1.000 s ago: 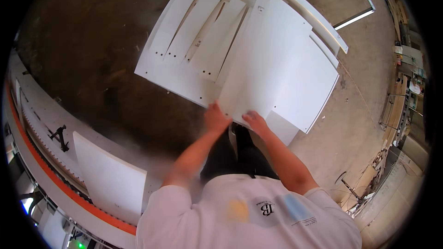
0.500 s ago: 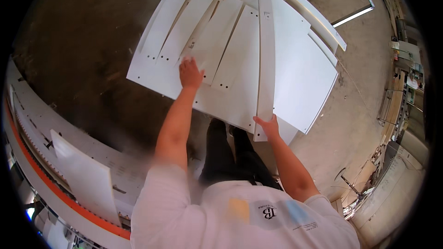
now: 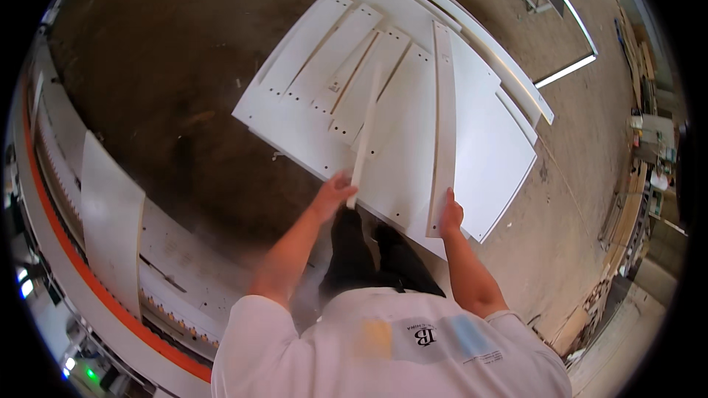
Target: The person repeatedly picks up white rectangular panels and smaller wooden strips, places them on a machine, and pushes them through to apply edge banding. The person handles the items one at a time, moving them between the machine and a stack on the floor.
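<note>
A stack of large white panels [image 3: 487,177] lies in front of me. Several shorter white boards with dark holes [image 3: 313,40] rest side by side on its left half. My left hand [image 3: 335,193] is closed on the near end of a narrow white board [image 3: 359,151], which shows mostly its thin edge and points away from me. Farther right, a long white strip [image 3: 443,125] runs lengthwise over the panels. My right hand [image 3: 450,215] grips its near end from the right side; some of the fingers are hidden.
To my left stands a machine with an orange-red rail [image 3: 88,280] and a grey bed, with an upright white panel [image 3: 110,214] on it. A metal frame [image 3: 568,70] is at the far right. Stacked boards and clutter [image 3: 627,199] line the right side.
My left hand has come nearer to me and now holds a narrow board on edge. The right hand stays at the long strip's near end. The view has shifted, showing more of the stack's far side.
</note>
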### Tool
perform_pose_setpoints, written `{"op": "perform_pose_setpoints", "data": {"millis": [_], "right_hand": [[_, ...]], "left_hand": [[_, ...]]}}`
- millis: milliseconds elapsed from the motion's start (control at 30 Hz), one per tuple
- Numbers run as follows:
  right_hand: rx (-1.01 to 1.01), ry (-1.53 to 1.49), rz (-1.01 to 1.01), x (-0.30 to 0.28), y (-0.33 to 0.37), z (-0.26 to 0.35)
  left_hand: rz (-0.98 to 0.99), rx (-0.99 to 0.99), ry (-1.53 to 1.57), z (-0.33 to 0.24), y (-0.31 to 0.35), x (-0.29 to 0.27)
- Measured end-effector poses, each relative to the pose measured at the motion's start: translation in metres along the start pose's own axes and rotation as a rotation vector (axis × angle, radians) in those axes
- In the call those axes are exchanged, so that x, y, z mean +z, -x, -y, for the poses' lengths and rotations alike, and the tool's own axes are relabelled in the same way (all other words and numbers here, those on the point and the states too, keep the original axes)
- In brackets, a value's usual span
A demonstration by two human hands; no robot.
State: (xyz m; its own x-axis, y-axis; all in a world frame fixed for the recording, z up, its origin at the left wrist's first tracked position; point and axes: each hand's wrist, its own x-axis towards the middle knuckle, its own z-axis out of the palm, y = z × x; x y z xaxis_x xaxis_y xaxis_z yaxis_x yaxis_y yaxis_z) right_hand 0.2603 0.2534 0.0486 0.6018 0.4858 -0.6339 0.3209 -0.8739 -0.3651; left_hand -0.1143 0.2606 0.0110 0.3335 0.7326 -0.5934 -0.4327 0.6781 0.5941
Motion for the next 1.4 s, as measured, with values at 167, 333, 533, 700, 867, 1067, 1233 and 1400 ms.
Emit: {"op": "perform_pose_setpoints", "data": {"millis": [167, 333, 533, 700, 867, 1067, 1233, 1400], "right_hand": [[-0.176, -0.033, -0.033, -0.029, -0.008, -0.014], [-0.361, -0.061, 0.077, -0.056, -0.005, -0.009], [-0.492, -0.291, 0.384, -0.068, 0.055, 0.017], [-0.57, -0.357, 0.639, -0.054, 0.08, 0.017], [-0.667, -0.18, 0.818, -0.037, 0.128, 0.029], [-0.855, -0.144, 1.023, -0.076, 0.193, 0.014], [-0.896, -0.083, 1.772, -0.05, 0.235, 0.019], [-1.004, -0.06, 1.718, -0.093, 0.422, -0.052]], "left_hand": [[0.067, 0.127, 0.298, 0.022, 0.139, 0.052], [0.013, 0.438, 0.119, 0.002, 0.256, 0.097], [-0.298, 0.851, -0.159, 0.018, 0.363, 0.206], [-1.062, 1.215, 0.162, 0.07, 0.41, 0.265], [-1.368, 1.353, 0.643, 0.179, 0.457, 0.304], [-1.763, 1.517, 1.035, 0.326, 0.48, 0.415], [-2.069, 1.591, 1.453, 0.471, 0.497, 0.481], [-1.996, 1.989, 1.777, 0.567, 0.5, 0.518]]}}
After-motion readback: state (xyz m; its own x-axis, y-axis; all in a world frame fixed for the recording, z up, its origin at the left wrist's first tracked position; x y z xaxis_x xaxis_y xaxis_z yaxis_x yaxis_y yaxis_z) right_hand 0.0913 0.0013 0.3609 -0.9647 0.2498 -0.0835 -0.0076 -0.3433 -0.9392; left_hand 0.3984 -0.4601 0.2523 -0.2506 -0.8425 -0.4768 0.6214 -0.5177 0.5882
